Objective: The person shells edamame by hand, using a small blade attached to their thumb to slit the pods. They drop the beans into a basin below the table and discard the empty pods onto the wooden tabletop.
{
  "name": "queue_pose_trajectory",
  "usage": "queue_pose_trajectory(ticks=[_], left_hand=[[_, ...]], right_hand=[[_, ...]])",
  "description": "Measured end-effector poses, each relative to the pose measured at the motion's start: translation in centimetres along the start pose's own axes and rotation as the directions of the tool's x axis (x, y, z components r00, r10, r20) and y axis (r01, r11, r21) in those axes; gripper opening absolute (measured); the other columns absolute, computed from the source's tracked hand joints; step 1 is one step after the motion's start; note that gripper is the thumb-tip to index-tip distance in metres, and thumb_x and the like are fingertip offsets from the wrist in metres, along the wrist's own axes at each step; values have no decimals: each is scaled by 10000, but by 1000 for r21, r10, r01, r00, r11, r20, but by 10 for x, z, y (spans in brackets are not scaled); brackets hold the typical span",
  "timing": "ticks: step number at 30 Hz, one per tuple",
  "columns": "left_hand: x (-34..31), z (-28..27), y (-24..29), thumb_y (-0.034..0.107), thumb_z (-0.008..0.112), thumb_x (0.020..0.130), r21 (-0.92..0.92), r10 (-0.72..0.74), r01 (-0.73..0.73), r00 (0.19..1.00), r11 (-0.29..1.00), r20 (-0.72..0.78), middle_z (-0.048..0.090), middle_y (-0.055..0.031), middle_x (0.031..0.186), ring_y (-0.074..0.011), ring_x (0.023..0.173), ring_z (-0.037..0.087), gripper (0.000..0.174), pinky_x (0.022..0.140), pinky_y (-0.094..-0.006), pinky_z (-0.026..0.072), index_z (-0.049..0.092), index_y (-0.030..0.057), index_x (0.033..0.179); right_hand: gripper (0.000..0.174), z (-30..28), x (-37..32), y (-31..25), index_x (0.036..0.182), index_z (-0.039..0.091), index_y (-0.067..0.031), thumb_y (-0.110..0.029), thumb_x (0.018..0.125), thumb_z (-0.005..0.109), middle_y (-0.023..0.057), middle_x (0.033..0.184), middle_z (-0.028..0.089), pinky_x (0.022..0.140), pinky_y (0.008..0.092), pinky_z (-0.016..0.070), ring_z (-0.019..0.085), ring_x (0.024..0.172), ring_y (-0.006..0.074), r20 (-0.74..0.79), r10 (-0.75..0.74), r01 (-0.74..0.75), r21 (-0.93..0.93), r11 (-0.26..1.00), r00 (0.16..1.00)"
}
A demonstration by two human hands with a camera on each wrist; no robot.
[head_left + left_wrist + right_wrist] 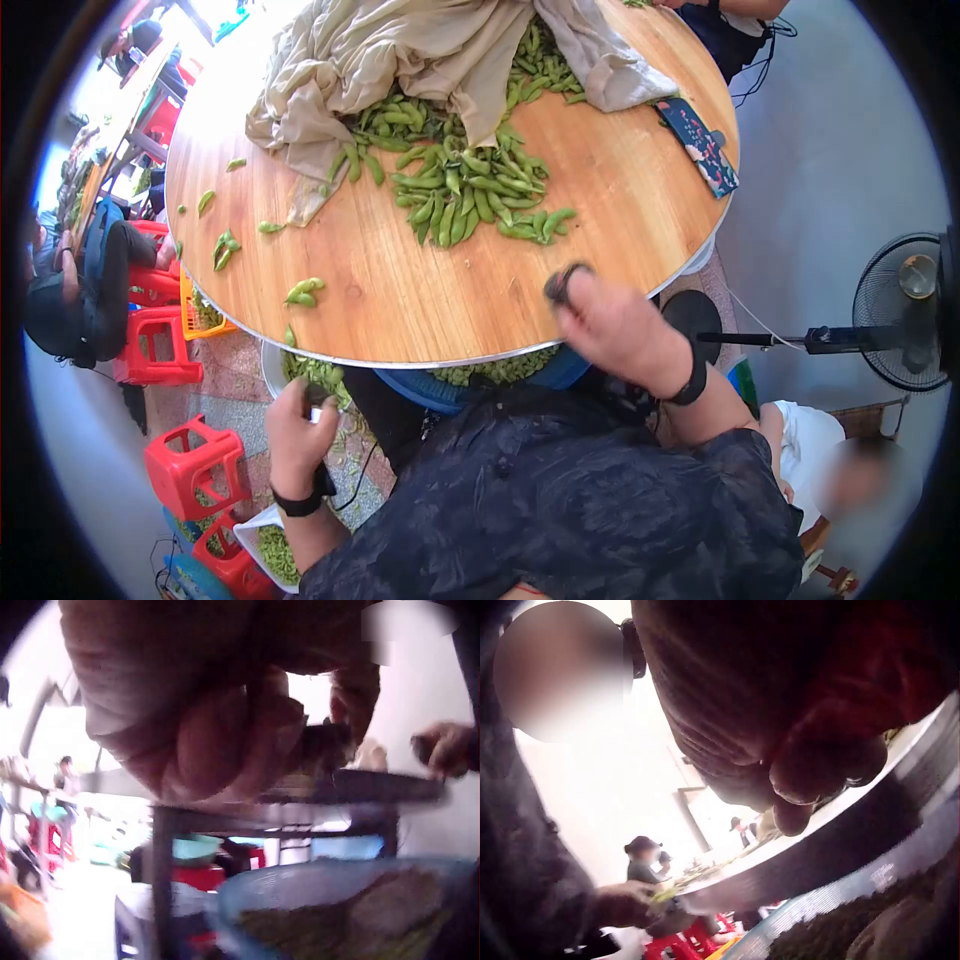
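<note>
Over the near right edge of the round wooden table (400, 290), my right hand (625, 335) is blurred. Its fingers are curled, with a dark band around one finger; no held thing shows. My left hand (297, 445) is lower, off the table's near left edge, fingers curled in. A green soybean pod (664, 895) shows at its fingertips in the right wrist view, and a dark covering (326, 742) sits on a digit in the left wrist view. A heap of green soybean pods (465, 190) lies mid-table, partly under a beige cloth (400, 50).
A blue basin (420, 388) of beans sits below the table edge before the lap. Dark patterned phone (700, 150) lies at the table's right. Red stools (195, 465) and a white tub (255, 540) stand at left; a fan (905, 310) stands right. Other people sit around.
</note>
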State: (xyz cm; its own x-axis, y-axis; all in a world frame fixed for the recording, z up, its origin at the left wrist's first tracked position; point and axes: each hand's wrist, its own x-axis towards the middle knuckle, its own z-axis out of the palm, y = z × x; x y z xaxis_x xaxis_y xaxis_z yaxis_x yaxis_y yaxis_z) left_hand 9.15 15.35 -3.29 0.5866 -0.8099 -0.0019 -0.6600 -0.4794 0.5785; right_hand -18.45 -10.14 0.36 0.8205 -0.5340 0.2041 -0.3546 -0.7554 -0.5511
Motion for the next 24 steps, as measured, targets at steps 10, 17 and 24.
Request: queue_pose_trajectory(ticks=[10, 17, 24], left_hand=[[4, 9, 35, 53, 636, 825, -310, 56, -58, 998, 949, -16, 539, -60, 629, -124, 539, 498, 75, 511, -266, 401, 605, -10, 800], [40, 30, 125, 237, 475, 969, -707, 294, 359, 725, 609, 622, 589, 0, 796, -45, 677, 502, 258, 598, -188, 424, 593, 18, 1039], [51, 51, 129, 321, 466, 982, -673, 413, 634, 535, 380, 737, 531, 49, 749, -24, 638, 463, 310, 554, -153, 371, 581, 47, 1072]], right_hand=[[224, -12, 47, 50, 1000, 486, 2, -68, 804, 566, 201, 769, 561, 628, 443, 467, 583, 731, 377, -57, -26, 10, -270, 963, 998], [319, -19, 26, -5, 1072, 545, 1, -41, 758, 583, 169, 840, 589, 511, 391, 478, 595, 636, 320, -28, -66, 64, -52, 997, 997], [304, -21, 18, -22, 1024, 573, -51, -67, 727, 632, 101, 965, 612, 471, 319, 486, 592, 549, 232, 151, -545, 547, 33, 837, 825]])
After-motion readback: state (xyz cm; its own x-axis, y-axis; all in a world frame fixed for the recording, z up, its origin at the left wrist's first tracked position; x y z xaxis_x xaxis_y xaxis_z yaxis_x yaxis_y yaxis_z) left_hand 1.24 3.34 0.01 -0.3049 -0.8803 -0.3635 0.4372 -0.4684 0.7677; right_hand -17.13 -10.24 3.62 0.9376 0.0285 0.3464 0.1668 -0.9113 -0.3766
